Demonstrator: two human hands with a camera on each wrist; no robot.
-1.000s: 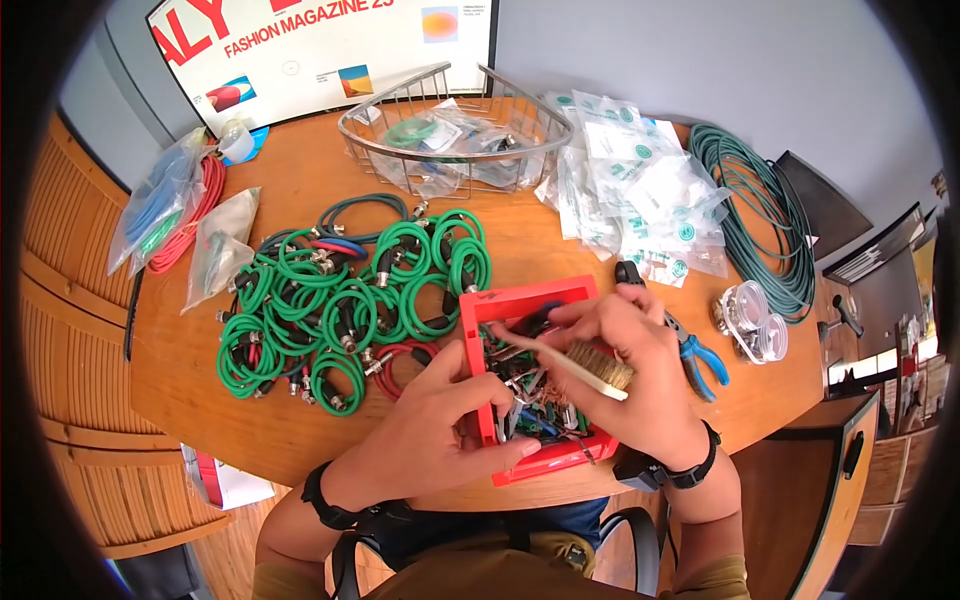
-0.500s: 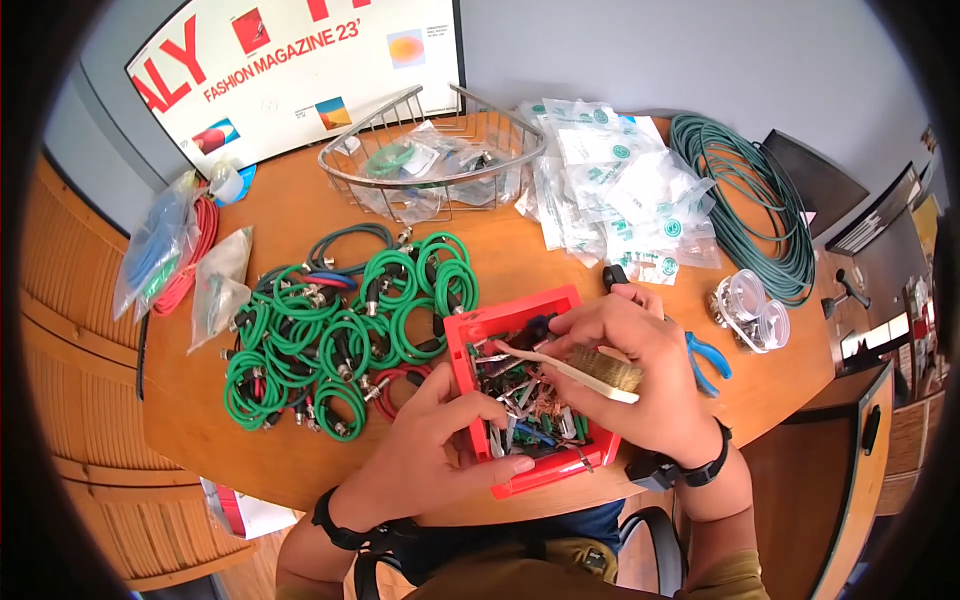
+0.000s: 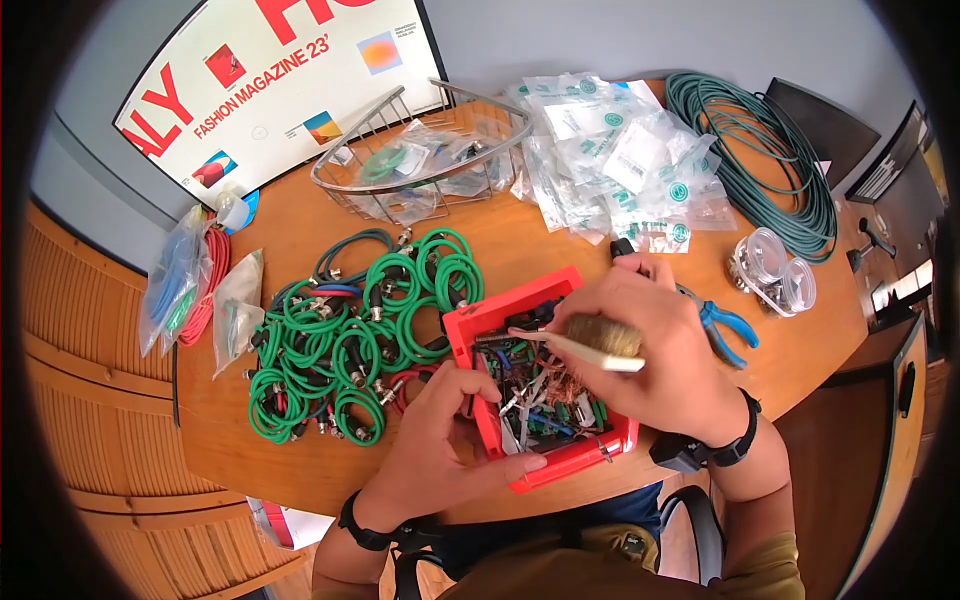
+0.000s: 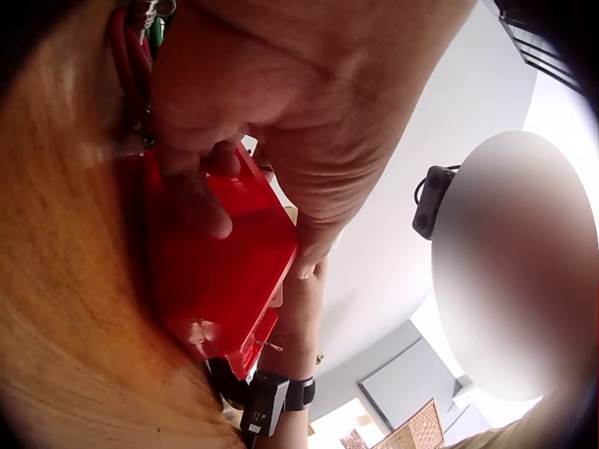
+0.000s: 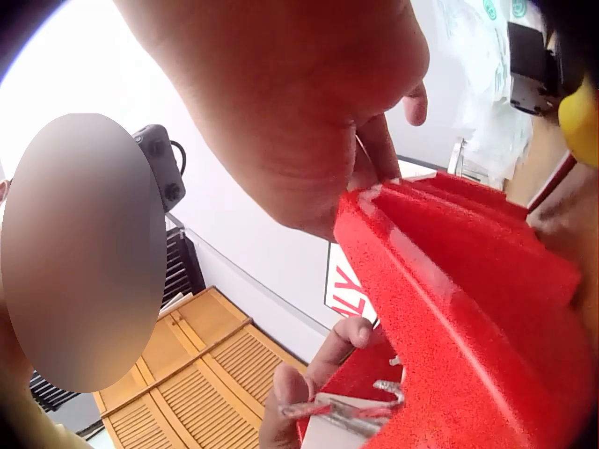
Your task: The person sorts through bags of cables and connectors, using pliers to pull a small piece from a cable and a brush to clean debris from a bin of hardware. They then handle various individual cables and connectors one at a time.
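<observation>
- Head view: the red bin (image 3: 575, 460) sits on the bench (image 3: 230, 440) at the person's front, beside the green cable coils (image 3: 262, 420), with mixed scraps (image 3: 550, 395) inside it.
- The left hand (image 3: 420, 450) grips the bin's left side, thumb over the near edge and other fingers against the outer wall. If that hold loosens, a push from the other side could skid or tip the bin and spill scraps among the coils.
- The right hand (image 3: 680, 355) pinches the brush (image 3: 600, 332), its slim pale handle reaching over the bin. The fingertips are partly hidden, so the pinch looks light, though I can't be sure; a light one could let the brush twist or drop in.
- The scraps lie tangled, copper-coloured strands among them. The handle's tip could snag a strand and flick pieces over the rim, or a sharp end could prick a finger reaching in.
- The blue-handled pliers (image 3: 733, 322) lie near the right hand, so a wide swing of that wrist could knock them.
</observation>
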